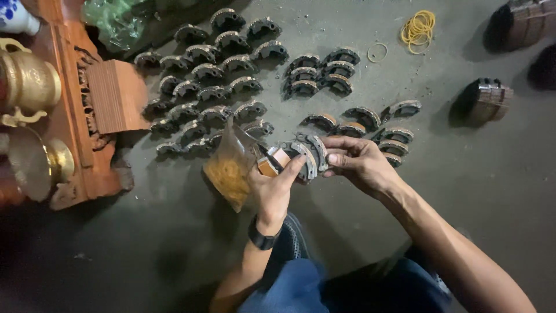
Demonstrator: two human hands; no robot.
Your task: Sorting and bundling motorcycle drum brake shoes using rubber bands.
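here my left hand (271,188) and right hand (354,162) both clamp the curved metal shoes (307,153) together, keeping the stack aligned above the floor (174,232).

A clear plastic bag (231,168) with yellowish-orange contents is pinched in the left hand (272,185), its open top tilted up toward the rows of metal parts on the floor. A crumpled green plastic bag (113,20) lies at the top left, beside the carved wooden furniture. I can see no labels, signs or screens.
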